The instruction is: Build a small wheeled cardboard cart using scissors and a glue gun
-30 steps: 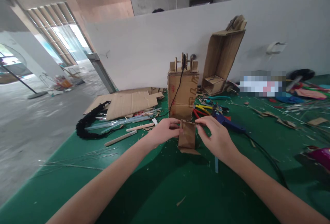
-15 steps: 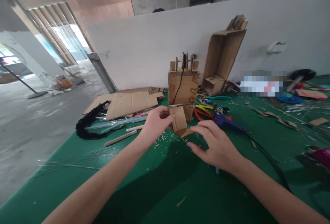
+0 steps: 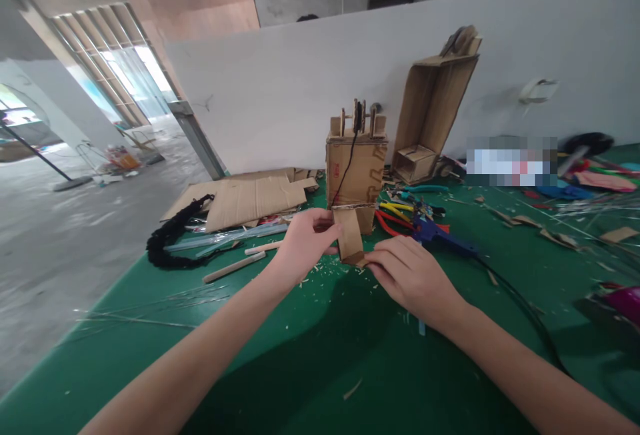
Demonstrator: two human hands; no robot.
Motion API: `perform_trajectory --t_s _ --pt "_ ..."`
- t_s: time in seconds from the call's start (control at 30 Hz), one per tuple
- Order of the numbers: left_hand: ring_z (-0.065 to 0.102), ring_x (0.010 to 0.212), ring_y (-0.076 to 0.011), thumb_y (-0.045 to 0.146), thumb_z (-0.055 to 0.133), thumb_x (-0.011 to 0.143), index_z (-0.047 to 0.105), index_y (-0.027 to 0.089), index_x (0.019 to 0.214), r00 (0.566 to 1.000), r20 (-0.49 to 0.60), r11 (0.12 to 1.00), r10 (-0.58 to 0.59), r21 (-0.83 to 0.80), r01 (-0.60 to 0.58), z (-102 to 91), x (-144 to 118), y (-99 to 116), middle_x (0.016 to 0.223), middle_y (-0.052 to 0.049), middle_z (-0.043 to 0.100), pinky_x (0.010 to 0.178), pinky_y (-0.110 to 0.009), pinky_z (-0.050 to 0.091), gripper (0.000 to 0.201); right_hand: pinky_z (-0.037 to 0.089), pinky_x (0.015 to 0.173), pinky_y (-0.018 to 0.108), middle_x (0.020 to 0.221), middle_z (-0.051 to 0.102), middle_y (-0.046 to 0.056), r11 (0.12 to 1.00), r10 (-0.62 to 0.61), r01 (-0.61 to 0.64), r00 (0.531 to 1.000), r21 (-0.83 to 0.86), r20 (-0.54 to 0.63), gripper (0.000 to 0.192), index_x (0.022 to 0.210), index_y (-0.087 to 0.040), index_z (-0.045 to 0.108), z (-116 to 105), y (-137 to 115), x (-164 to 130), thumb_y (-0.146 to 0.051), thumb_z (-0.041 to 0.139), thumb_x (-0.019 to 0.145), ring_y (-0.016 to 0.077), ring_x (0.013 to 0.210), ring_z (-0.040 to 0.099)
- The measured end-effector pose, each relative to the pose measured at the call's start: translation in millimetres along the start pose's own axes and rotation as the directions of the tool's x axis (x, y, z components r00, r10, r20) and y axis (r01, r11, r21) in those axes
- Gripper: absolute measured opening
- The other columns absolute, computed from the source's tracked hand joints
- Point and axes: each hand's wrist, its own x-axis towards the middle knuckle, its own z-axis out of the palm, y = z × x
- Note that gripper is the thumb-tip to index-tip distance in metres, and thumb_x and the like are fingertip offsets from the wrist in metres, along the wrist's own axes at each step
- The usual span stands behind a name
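Observation:
My left hand [image 3: 303, 245] grips the upper left side of a small folded cardboard piece [image 3: 349, 233], holding it tilted just above the green table [image 3: 310, 361]. My right hand [image 3: 407, 278] pinches the piece's lower flap from the right. Right behind it stands a cardboard box tower [image 3: 356, 168] with a black cord running down its front and small wooden parts on top.
Flat cardboard sheets [image 3: 250, 198], a black braided cord [image 3: 173, 238], clear rods and wooden sticks [image 3: 235, 267] lie to the left. Pliers and a blue glue gun [image 3: 443, 238] with its cable lie to the right. A tall open cardboard box [image 3: 433, 115] leans on the white partition.
The cardboard piece was lifted off the table and moved up towards the tower. My right hand let go of its top edge, dropped lower, and now holds its bottom flap.

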Motion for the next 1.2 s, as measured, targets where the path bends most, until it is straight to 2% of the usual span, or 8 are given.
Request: perform_trajectory --t_s 0.5,0.6,0.7,0.9,1.07,1.2 --pt "0.064 0.082 -0.0171 0.021 0.056 0.080 0.063 0.013 0.093 0.999 -0.033 1.000 0.009 0.006 -0.009 2.1 -3 4 0.094 -0.009 0.068 0.066 -0.031 0.058 0.016 0.045 0.069 0.036 0.084 0.063 0.010 1.000 -0.021 0.021 1.000 -0.001 0.006 0.013 0.088 -0.013 0.061 -4 -1 -1 -0.012 0.048 0.087 0.0208 0.079 0.054" --pt "0.064 0.079 -0.0173 0.023 0.057 0.080 0.063 0.014 0.091 0.998 -0.039 0.998 0.050 0.038 -0.048 1.2 -3 5 0.091 -0.008 0.068 0.064 -0.032 0.058 0.016 0.045 0.072 0.038 0.090 0.061 0.012 1.000 0.010 -0.010 1.000 -0.002 -0.008 0.014 0.096 -0.013 0.060 -6 -2 -1 -0.017 0.051 0.086 0.0231 0.084 0.054" --pt "0.064 0.075 -0.0176 0.025 0.057 0.079 0.063 0.015 0.090 0.994 -0.029 0.989 0.109 0.104 -0.106 -0.5 -2 4 0.086 -0.008 0.068 0.062 -0.033 0.057 0.017 0.046 0.075 0.040 0.097 0.060 0.014 0.999 0.034 -0.034 0.999 -0.013 -0.020 0.025 0.106 -0.011 0.058 -7 -3 -1 -0.024 0.054 0.085 0.0257 0.090 0.053" --pt "0.063 0.073 -0.0179 0.025 0.055 0.079 0.064 0.016 0.091 0.979 0.002 0.942 0.202 0.273 -0.195 -3.0 -3 3 0.085 -0.007 0.068 0.065 -0.033 0.056 0.018 0.042 0.068 0.035 0.086 0.063 0.009 0.999 -0.034 0.036 0.998 -0.036 0.043 0.011 0.091 -0.014 0.062 -5 0 1 -0.016 0.052 0.086 0.0210 0.078 0.051" --pt "0.063 0.069 -0.0168 0.027 0.055 0.080 0.063 0.017 0.093 0.985 0.020 0.960 0.171 0.224 -0.171 -2.5 0 -4 0.085 -0.007 0.068 0.060 -0.032 0.055 0.018 0.041 0.066 0.034 0.082 0.064 0.008 0.998 -0.038 0.039 0.999 -0.042 0.040 0.012 0.087 -0.014 0.063 -3 2 2 -0.014 0.051 0.087 0.0200 0.076 0.050" --pt "0.063 0.074 -0.0178 0.027 0.053 0.081 0.062 0.017 0.094 0.981 0.022 0.949 0.194 0.251 -0.193 -3.1 2 -6 0.088 -0.007 0.069 0.065 -0.033 0.054 0.019 0.041 0.067 0.035 0.084 0.064 0.008 0.999 -0.009 0.010 0.999 -0.033 0.043 0.013 0.090 -0.016 0.062 -2 1 1 -0.015 0.050 0.087 0.0206 0.077 0.051"
